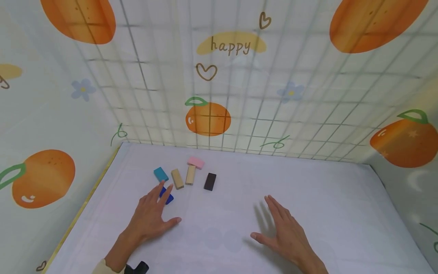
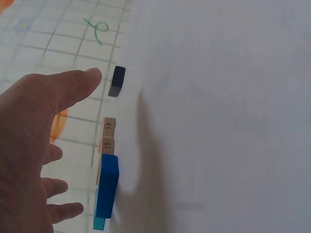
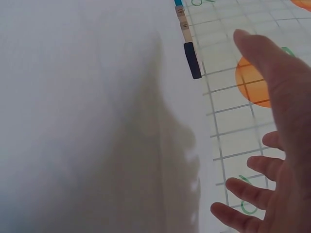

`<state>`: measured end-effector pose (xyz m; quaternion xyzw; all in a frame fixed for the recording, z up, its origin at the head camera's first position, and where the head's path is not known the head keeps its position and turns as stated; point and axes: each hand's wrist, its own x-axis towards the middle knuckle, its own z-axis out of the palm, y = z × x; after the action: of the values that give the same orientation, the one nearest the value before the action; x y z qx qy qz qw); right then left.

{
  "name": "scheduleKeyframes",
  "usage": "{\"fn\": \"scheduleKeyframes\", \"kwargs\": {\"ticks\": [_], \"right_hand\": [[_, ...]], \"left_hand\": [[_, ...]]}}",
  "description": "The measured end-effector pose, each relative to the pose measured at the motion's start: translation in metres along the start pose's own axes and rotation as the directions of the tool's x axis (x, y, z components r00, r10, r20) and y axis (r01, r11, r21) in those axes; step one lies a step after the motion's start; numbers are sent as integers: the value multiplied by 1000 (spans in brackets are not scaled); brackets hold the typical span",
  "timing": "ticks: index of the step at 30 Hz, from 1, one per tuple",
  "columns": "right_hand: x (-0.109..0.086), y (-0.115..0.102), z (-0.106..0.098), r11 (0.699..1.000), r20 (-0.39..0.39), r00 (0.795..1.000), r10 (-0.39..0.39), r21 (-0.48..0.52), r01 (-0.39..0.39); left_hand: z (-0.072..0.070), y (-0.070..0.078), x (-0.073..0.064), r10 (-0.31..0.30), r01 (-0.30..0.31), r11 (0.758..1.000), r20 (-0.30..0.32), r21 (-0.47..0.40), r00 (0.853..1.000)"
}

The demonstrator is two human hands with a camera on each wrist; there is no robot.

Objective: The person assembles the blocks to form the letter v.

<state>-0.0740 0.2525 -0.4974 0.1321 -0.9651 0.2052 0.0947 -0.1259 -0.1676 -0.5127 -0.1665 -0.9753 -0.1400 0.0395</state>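
My left hand (image 1: 150,217) hovers with spread fingers over a dark blue block (image 1: 167,196), covering part of it in the head view. Just beyond the fingertips lies a light blue block (image 1: 161,174). To its right are two wooden blocks (image 1: 177,179), whose ends show the numbers 46 and 61 in the left wrist view. Behind them a pink block (image 1: 196,162) lies flat, and a black block (image 1: 210,181) sits farther right. My right hand (image 1: 285,232) is held above the white table, thumb apart from the fingers, with nothing in it.
The white-covered table (image 1: 308,198) has a yellow strip (image 1: 85,194) along its left edge. Curtains printed with oranges (image 1: 208,118) and grid lines rise at the back and both sides. A black wrist strap (image 1: 137,268) is on the left arm.
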Motion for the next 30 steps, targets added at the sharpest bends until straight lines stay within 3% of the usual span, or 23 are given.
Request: {"fn": "scheduleKeyframes", "kwargs": {"ticks": [19, 30], "right_hand": [[13, -6, 3, 1000, 22, 1000, -8, 20, 8], [15, -7, 6, 1000, 32, 999, 0, 27, -1]], "left_hand": [[4, -12, 8, -77, 77, 997, -9, -22, 997], [6, -18, 9, -72, 72, 997, -23, -15, 997]]}}
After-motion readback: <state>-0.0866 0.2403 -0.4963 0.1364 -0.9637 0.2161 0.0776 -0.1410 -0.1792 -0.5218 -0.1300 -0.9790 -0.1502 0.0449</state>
